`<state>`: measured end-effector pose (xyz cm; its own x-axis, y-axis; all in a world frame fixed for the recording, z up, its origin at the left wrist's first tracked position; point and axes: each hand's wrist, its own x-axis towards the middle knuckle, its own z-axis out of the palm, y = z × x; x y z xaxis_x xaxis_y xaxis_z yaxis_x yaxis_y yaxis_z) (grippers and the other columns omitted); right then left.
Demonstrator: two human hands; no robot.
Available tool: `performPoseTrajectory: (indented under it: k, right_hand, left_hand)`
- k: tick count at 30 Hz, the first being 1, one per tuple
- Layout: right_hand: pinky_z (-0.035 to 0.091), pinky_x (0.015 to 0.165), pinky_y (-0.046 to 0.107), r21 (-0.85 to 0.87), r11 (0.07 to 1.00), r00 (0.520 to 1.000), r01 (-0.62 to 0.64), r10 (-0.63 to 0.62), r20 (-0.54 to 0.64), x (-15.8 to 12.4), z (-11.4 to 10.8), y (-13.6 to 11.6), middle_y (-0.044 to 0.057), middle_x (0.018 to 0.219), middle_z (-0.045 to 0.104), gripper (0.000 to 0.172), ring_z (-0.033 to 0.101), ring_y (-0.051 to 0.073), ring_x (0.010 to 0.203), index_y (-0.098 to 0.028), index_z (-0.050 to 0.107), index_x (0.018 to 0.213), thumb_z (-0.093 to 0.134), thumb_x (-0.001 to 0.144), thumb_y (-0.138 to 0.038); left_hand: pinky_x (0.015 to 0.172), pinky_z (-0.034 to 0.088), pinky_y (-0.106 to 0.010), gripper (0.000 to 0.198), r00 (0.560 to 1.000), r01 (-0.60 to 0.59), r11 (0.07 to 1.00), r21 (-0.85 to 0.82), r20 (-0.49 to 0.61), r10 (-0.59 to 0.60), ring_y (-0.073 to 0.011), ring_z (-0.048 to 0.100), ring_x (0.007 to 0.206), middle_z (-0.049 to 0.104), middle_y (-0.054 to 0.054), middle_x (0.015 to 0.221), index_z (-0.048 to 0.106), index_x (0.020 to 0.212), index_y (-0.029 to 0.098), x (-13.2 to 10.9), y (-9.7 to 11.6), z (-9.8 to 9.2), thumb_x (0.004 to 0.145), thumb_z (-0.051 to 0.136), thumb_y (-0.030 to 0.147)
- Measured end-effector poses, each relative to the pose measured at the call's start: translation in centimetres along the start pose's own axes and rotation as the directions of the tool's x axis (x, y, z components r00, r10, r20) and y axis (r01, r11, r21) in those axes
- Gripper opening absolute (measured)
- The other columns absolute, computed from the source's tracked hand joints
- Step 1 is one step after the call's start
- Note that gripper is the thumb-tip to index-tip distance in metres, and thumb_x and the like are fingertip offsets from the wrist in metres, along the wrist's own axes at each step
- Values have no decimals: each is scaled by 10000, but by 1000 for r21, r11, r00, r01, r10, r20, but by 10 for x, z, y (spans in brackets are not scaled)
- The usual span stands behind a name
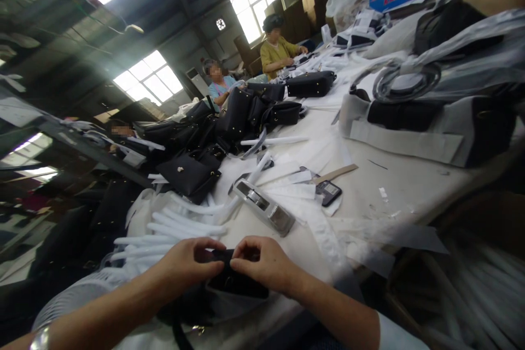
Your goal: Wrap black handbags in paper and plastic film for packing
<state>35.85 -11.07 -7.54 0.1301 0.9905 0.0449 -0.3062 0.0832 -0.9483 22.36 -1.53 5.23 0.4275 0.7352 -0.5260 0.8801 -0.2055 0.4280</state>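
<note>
My left hand and my right hand meet at the near edge of a white worktable. Both pinch a small black leather piece lying between them, fingers curled over its top edge. A black strap hangs down below it. Several white paper-wrapped strips lie just beyond my left hand. A metal tool rests a little past my fingers.
Black handbags are piled along the table's middle and left. A phone and a wooden stick lie right of centre. Wrapped bags fill the right side. Other people sit at the far end. A white fan stands below left.
</note>
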Motion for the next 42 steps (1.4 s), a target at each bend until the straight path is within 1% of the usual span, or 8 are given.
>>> performPoseTrajectory:
  k: [3, 8, 15, 23, 28, 34, 38, 42]
  right_hand:
    - [440, 617, 209, -10, 1000, 1000, -3, 4, 21, 0, 1, -2, -7, 715, 666, 130, 593, 125, 662, -171, 705, 813, 709, 740, -278]
    - [432, 609, 207, 9, 1000, 999, -8, 7, 49, 3, 1, -2, -11, 704, 645, 121, 573, 114, 635, -162, 692, 810, 699, 743, -262]
    - [425, 612, 204, 40, 999, 997, -19, 16, 75, 5, 1, -4, -21, 699, 615, 111, 550, 110, 639, -156, 664, 828, 686, 743, -223]
    - [411, 586, 202, -45, 997, 994, -68, 71, 82, 7, 2, -7, -21, 677, 595, 67, 537, 112, 638, -147, 648, 785, 667, 733, -184]
    - [420, 599, 206, -127, 992, 995, -23, 35, 96, 8, 3, -10, -16, 687, 609, 64, 560, 120, 658, -149, 643, 799, 652, 745, -182]
    - [394, 596, 205, -275, 957, 994, 94, -77, 71, 1, 10, -3, -38, 719, 606, 80, 552, 114, 665, -188, 615, 831, 649, 761, -173]
    - [396, 630, 219, -261, 959, 994, 108, -107, 17, -2, 10, 2, -38, 738, 596, 105, 545, 118, 689, -189, 605, 849, 675, 807, -255]
    - [404, 635, 230, -254, 964, 997, 76, -66, 48, -2, -5, -1, -31, 719, 603, 116, 557, 127, 691, -179, 624, 836, 665, 834, -288]
  left_hand:
    - [615, 461, -273, 429, 999, -37, 999, 29, -24, 38, -215, 667, 711, 719, -7, 716, 681, 952, 149, 3, -5, 2, 578, 669, 359]
    - [574, 433, -276, 372, 996, -20, 999, 46, -90, 24, -210, 643, 657, 698, -1, 674, 675, 918, 152, 6, -11, 7, 584, 644, 312]
    - [644, 474, -288, 370, 993, -16, 999, -39, -118, 11, -234, 674, 772, 725, -24, 777, 656, 934, 154, 5, -18, 14, 600, 635, 312]
    - [715, 496, -316, 367, 991, -29, 998, -55, -132, 21, -261, 689, 848, 746, -46, 838, 665, 949, 144, -2, -14, 16, 610, 640, 280]
    - [733, 490, -315, 331, 985, -72, 996, -58, -159, 62, -260, 680, 859, 742, -42, 842, 667, 930, 145, -4, -17, 19, 617, 639, 250]
    - [666, 470, -284, 153, 982, -127, 991, -35, -146, 121, -225, 656, 747, 713, -10, 726, 670, 765, 170, -10, -17, 28, 654, 586, 233]
    - [779, 485, -291, 283, 977, -165, 985, -54, -143, 156, -244, 669, 898, 737, -29, 883, 674, 952, 169, -6, -14, 24, 685, 623, 248]
    - [740, 495, -317, 713, 993, -111, 982, -152, -50, 105, -258, 676, 870, 733, -51, 906, 476, 1349, 153, -7, -13, 7, 709, 696, 378]
